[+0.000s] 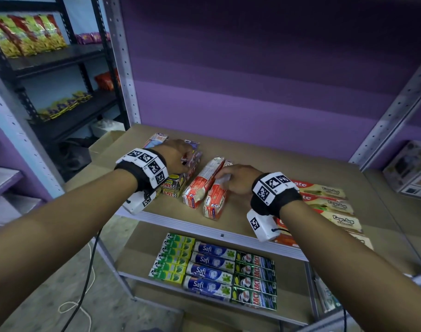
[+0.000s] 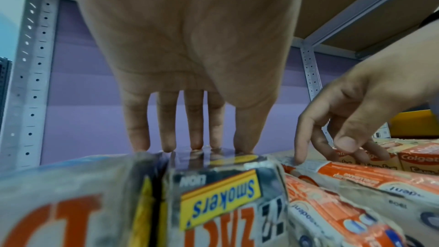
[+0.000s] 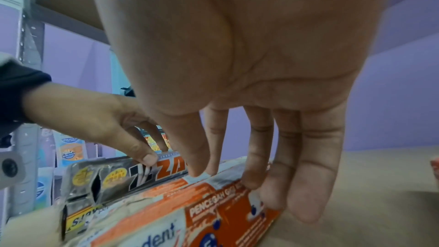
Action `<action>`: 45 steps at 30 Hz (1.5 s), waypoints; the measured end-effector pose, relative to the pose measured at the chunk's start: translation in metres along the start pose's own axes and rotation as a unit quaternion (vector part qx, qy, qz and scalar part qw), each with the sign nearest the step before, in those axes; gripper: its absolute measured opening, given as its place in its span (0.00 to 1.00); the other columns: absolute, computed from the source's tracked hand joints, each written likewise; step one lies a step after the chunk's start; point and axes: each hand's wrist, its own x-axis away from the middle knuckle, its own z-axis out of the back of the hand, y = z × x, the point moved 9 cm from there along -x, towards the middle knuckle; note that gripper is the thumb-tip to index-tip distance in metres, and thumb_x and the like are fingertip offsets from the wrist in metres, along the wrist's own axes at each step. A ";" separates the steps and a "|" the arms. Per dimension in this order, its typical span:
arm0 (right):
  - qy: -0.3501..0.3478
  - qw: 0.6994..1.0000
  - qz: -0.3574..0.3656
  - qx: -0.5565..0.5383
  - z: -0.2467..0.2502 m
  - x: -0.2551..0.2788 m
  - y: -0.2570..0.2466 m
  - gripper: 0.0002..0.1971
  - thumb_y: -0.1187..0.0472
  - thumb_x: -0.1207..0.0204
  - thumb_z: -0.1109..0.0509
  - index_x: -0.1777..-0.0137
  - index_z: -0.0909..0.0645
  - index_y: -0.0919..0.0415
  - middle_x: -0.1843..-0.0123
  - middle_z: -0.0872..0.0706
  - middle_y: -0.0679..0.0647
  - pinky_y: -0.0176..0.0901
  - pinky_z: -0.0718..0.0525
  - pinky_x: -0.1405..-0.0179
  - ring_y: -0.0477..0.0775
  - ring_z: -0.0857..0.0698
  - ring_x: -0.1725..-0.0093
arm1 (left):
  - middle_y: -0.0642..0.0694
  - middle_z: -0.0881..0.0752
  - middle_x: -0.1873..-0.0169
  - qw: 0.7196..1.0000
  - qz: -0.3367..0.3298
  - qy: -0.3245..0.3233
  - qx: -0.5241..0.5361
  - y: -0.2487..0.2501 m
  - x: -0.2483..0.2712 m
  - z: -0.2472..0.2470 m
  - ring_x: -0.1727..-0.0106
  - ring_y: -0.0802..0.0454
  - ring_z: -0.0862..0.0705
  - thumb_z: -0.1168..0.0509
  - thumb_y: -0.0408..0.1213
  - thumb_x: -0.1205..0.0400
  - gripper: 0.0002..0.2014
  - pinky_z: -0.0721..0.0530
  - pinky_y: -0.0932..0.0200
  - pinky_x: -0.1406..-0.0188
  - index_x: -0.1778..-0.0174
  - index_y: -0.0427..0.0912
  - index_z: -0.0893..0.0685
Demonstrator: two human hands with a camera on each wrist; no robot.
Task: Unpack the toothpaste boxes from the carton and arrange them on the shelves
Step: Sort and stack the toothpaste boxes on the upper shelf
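Observation:
On the brown shelf board (image 1: 276, 159) lies a dark shrink-wrapped Zact toothpaste pack (image 1: 178, 185) (image 2: 221, 194) (image 3: 118, 176). My left hand (image 1: 180, 156) (image 2: 204, 147) (image 3: 154, 151) comes down on its far end, pinching it with the thumb at the right edge and the fingers over the top. Just right of it lie two orange Pepsodent packs (image 1: 200, 185) (image 2: 332, 211) side by side. My right hand (image 1: 228, 178) (image 3: 237, 179) (image 2: 332, 149) spans the right one (image 1: 215, 200) (image 3: 213, 213), with the thumb at the seam between the packs and the fingers down its right side.
Colgate boxes (image 1: 324, 200) lie in a row at the shelf's right front. Blue packs (image 1: 156, 137) sit behind my left hand. The lower shelf holds green boxes (image 1: 173, 257), Safi boxes (image 1: 209, 267) and Zact boxes (image 1: 255, 279). A dark rack with snack bags (image 1: 25, 34) stands at the left.

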 end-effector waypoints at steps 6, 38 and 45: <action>-0.033 0.999 -0.014 -0.013 -0.020 0.003 -0.008 0.23 0.42 0.18 0.34 0.23 0.26 0.42 0.21 0.26 0.48 0.36 0.28 0.34 0.51 0.24 0.25 | 0.45 0.20 0.39 1.000 0.016 -0.015 0.001 -0.001 0.002 -0.001 0.40 0.45 0.20 0.27 0.46 0.23 0.16 0.20 0.52 0.40 0.42 0.46 0.19; 0.075 0.859 -0.176 -0.475 0.028 0.054 0.077 0.07 0.61 0.19 0.33 0.43 0.20 0.53 0.56 0.14 0.62 0.37 0.24 0.76 0.60 0.15 0.71 | 0.39 0.18 0.33 0.979 -0.005 -0.068 -0.194 0.064 -0.004 -0.047 0.39 0.39 0.16 0.37 0.61 0.21 0.28 0.15 0.43 0.43 0.31 0.47 0.23; 0.178 0.906 -0.105 -0.370 0.075 0.073 0.082 0.06 0.60 0.27 0.23 0.50 0.11 0.54 0.50 0.09 0.53 0.42 0.12 0.66 0.52 0.11 0.54 | 0.33 0.22 0.30 0.979 -0.002 -0.073 -0.190 0.070 -0.006 -0.053 0.44 0.34 0.13 0.31 0.46 0.22 0.32 0.13 0.46 0.50 0.23 0.41 0.32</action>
